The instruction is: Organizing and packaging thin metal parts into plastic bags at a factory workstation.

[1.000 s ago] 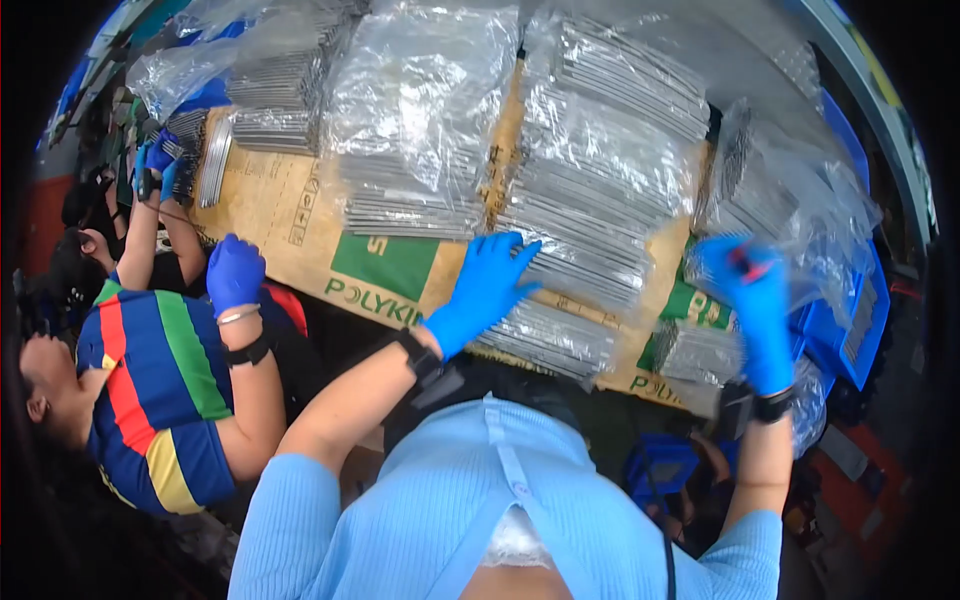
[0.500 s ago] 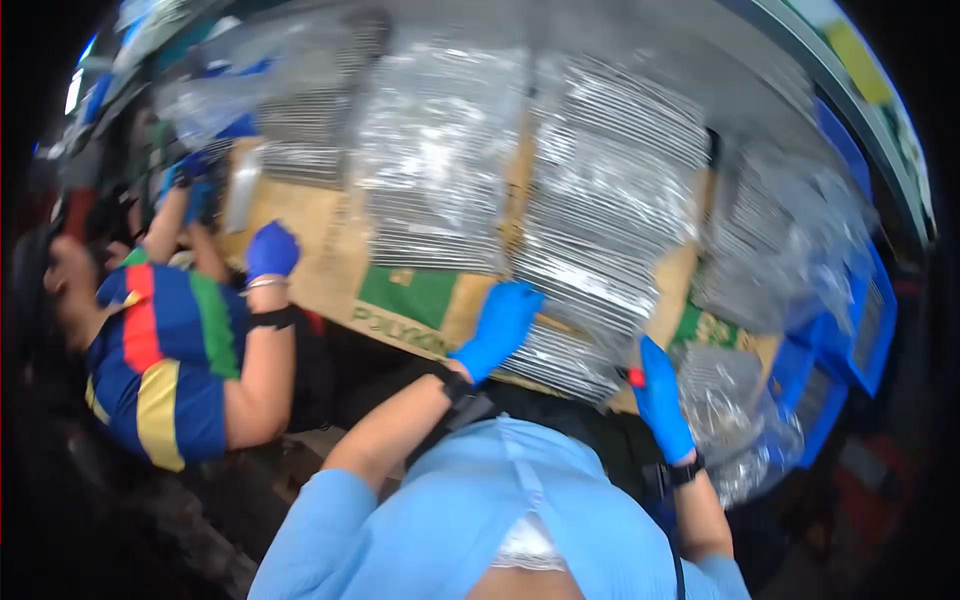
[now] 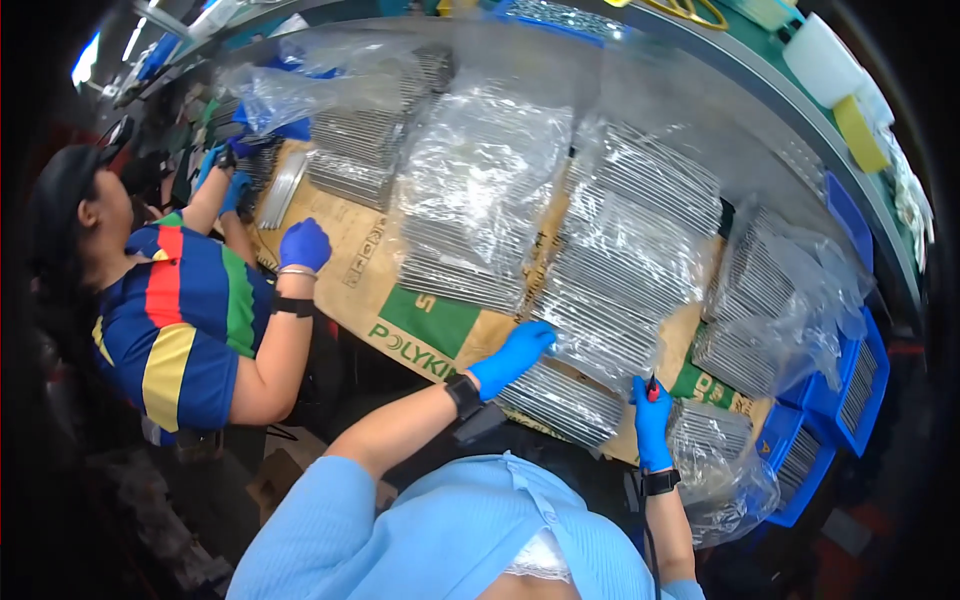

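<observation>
My left hand (image 3: 513,358), in a blue glove, rests by the left ends of a row of thin metal rods (image 3: 600,335). Its fingers are pressed together at the tips, and what they grip is hidden. Gloved in blue too, my right hand (image 3: 653,425) is closed around a slim pen-like tool (image 3: 653,390) with a red body and a dark tip pointing up and away. It stands at the right end of the nearest rods (image 3: 565,402). Between my hands lie these rods, side by side, on brown printed sacking (image 3: 480,338).
Plastic-covered rod stacks (image 3: 480,190) lie farther back, with more at right (image 3: 760,290). Blue bins (image 3: 800,460) holding rods stand at the far right. At left, a person in a striped shirt (image 3: 180,320) works with gloved hands. A green shelf edge (image 3: 760,80) runs behind.
The view has shifted and sharpened, showing more of the shelf behind. My right hand has turned so the tool's tip shows upright. My left hand stays near the rods' left ends.
</observation>
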Available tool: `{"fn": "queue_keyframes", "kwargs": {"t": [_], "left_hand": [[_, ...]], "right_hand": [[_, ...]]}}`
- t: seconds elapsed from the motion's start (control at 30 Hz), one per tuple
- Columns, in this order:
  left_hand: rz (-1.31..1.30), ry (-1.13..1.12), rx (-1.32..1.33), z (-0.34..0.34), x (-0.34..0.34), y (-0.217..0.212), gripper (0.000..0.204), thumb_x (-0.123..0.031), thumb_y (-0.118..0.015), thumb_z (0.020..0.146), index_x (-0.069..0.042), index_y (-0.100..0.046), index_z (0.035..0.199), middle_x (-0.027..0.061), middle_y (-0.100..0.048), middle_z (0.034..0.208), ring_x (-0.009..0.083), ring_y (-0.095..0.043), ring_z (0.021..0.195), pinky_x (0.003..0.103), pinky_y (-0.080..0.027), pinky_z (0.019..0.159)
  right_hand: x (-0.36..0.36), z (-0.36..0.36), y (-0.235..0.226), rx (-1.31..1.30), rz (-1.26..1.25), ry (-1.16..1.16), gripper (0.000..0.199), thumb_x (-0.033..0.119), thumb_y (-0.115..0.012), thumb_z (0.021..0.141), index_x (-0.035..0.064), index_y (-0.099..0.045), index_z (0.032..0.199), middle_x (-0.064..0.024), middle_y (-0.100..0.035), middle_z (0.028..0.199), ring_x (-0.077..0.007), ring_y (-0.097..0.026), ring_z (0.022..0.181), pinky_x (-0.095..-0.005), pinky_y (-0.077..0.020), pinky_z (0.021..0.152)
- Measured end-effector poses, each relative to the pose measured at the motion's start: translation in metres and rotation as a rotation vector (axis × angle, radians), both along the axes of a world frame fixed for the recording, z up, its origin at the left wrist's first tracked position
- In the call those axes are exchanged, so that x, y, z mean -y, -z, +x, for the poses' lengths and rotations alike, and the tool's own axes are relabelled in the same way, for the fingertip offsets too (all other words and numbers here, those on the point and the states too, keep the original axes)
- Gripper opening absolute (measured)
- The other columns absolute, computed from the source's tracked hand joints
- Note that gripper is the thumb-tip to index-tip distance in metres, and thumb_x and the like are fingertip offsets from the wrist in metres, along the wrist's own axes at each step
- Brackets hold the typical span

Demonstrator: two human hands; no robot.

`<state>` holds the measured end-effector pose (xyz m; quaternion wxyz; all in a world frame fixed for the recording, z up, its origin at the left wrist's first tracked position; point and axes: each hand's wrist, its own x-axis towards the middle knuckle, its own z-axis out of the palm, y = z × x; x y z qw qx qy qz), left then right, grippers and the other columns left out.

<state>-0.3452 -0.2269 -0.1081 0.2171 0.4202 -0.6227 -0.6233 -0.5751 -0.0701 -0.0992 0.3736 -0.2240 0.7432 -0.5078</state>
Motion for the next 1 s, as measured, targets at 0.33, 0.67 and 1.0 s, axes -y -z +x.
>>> {"fn": "queue_keyframes", "kwargs": {"t": [0.33,0.67,1.0], "left_hand": [[0.434,-0.110,-0.160,-0.001,0.001,-0.185,0.020,-0.017,-0.050,0.083,0.000,-0.059,0.081,0.0035,-0.056,0.074,0.0105,-0.048,0.070,0.026,-0.040,0.067],[0.042,0.002,-0.219,-0.086,0.146,-0.218,0.026,-0.024,-0.051,0.084,0.000,-0.060,0.090,0.0054,-0.058,0.081,0.0127,-0.052,0.076,0.027,-0.041,0.072],[-0.488,-0.180,0.262,0.025,0.035,-0.124,0.026,-0.013,-0.059,0.080,-0.002,-0.054,0.104,0.0127,-0.057,0.101,0.0231,-0.055,0.093,0.033,-0.044,0.079]], "right_hand": [[0.027,-0.011,-0.182,-0.246,-0.072,-0.243,0.026,0.012,-0.062,0.081,0.0012,-0.049,0.062,-0.0031,-0.049,0.057,-0.0072,-0.046,0.051,-0.0233,-0.0385,0.047],[0.186,-0.113,-0.195,-0.222,-0.213,-0.118,0.023,0.025,-0.064,0.080,0.0058,-0.055,0.072,0.0004,-0.051,0.062,-0.0081,-0.046,0.056,-0.0232,-0.0345,0.054],[0.093,-0.096,-0.171,-0.372,-0.158,0.051,0.023,0.026,-0.062,0.082,0.0041,-0.059,0.087,-0.0012,-0.056,0.070,-0.0077,-0.047,0.058,-0.0232,-0.0370,0.055]]}}
